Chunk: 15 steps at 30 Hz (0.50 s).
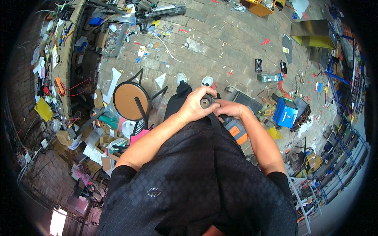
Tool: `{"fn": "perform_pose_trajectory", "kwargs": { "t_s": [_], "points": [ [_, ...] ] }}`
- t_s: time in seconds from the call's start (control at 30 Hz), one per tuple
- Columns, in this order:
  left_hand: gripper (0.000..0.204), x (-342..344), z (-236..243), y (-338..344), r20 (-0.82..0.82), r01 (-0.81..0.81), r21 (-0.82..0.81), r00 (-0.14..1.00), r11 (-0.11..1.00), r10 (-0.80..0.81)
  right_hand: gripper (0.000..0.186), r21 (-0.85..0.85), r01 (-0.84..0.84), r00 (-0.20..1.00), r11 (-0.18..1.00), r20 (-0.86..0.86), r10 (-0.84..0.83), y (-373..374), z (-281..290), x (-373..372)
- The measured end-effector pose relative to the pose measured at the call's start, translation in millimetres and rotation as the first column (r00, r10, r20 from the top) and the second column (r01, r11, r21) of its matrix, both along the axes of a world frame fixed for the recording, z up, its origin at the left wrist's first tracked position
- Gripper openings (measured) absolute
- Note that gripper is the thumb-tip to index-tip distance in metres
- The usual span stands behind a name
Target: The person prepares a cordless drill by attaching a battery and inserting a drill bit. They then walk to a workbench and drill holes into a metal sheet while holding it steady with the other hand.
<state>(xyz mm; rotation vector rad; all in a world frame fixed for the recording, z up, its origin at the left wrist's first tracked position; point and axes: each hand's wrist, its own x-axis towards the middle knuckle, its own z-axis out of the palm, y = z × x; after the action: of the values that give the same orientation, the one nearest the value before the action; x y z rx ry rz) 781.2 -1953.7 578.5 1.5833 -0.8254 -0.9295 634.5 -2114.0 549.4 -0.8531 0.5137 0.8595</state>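
Mid-frame, the left hand is gripping with fingers curled closely, the right hand resting bent beside it, its hold unclear; the left is clasping a dark cylinder, probably stiff, weighty, best held around its sides.

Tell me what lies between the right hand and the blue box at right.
From the right hand: a dark panel, then yellow cables, in the head view.
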Motion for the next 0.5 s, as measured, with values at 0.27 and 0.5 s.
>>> {"fn": "perform_pose_trajectory", "kwargs": {
  "t_s": [0.27, 0.5],
  "points": [
    [0.022, -0.1, -8.6, -0.2, -0.079, 0.017, -0.017, 0.997, 1.0, -0.018, 0.025, 0.051, 0.135, 0.99, 0.99, -0.046, -0.132, 4.6, -3.5, -3.1],
    [0.022, 2.7, -3.4, -4.0, -0.021, 0.015, -0.05, 1.0, 0.999, -0.016, 0.043, 0.148, 0.263, 0.937, 0.953, -0.274, -0.216, -1.2, -25.0, -11.6]
  ]
}}
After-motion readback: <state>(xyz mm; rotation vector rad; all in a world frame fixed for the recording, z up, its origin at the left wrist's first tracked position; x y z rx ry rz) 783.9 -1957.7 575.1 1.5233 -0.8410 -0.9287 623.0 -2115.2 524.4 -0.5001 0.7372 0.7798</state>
